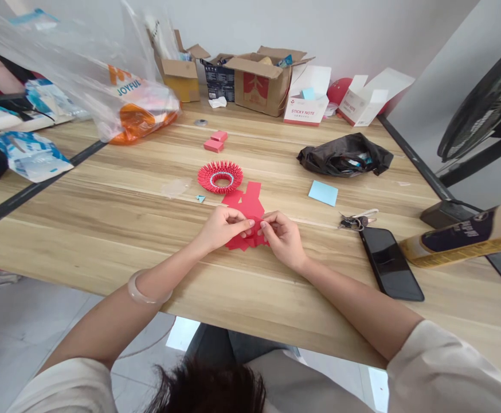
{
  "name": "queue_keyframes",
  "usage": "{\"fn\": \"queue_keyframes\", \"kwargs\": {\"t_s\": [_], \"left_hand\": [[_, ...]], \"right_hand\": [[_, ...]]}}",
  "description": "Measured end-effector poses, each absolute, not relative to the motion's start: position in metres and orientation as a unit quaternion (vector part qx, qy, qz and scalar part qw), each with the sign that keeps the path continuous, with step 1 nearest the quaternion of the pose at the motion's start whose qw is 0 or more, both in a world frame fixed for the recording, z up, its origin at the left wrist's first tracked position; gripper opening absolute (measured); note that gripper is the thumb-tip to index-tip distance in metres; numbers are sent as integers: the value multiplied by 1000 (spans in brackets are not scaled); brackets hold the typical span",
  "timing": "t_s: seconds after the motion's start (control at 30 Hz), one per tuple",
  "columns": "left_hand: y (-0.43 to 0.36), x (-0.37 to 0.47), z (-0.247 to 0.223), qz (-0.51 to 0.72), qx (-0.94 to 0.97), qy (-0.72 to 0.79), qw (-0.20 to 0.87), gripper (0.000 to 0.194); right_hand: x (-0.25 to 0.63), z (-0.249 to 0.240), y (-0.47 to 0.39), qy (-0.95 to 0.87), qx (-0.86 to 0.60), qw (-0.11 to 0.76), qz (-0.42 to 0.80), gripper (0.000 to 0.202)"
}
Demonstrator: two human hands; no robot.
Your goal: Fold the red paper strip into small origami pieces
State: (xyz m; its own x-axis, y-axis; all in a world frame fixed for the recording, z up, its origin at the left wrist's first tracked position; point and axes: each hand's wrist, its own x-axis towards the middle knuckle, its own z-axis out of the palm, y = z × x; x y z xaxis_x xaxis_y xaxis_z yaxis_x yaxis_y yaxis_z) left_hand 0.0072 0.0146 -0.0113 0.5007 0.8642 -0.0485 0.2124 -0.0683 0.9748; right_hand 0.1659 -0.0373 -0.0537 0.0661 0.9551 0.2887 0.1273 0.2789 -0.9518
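Several loose red paper slips lie in an overlapping heap on the wooden table. Over this heap my left hand and my right hand face each other, thumbs and fingertips pinching a red paper piece between them. Its exact shape blends into the red heap beneath. Just beyond stands a ring of folded red paper pieces with a light blue inner band. A small folded blue paper piece rests left of the heap.
Two red paper stacks lie farther back. On the right are a blue sticky-note pad, a black plastic bag, keys and a phone. Cardboard boxes line the wall; a clear plastic bag stands left.
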Motion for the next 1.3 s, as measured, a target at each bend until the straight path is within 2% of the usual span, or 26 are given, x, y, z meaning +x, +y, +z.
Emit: {"fn": "queue_keyframes", "kwargs": {"t_s": [0.23, 0.43, 0.67, 0.73, 0.8, 0.93, 1.3], "left_hand": [[15, 8, -14, 292, 605, 391, 629, 19], [16, 7, -12, 299, 520, 387, 700, 21], [21, 6, -21, 325, 599, 379, 627, 19], [22, 5, -21, 331, 620, 373, 606, 20], [21, 5, -20, 334, 637, 367, 590, 21], [19, 5, -16, 321, 660, 359, 577, 21], [17, 7, -18, 324, 610, 386, 611, 26]], "right_hand": [[169, -55, -39, -658, -494, 535, 191, 8], [171, -49, -41, -719, -441, 528, 106, 13], [169, -47, -41, -687, -460, 535, 171, 9], [169, -49, -39, -631, -483, 564, 223, 8], [169, -51, -36, -571, -501, 578, 299, 18], [170, -52, -32, -538, -478, 556, 417, 23], [172, -49, -31, -554, -464, 548, 421, 25]]}}
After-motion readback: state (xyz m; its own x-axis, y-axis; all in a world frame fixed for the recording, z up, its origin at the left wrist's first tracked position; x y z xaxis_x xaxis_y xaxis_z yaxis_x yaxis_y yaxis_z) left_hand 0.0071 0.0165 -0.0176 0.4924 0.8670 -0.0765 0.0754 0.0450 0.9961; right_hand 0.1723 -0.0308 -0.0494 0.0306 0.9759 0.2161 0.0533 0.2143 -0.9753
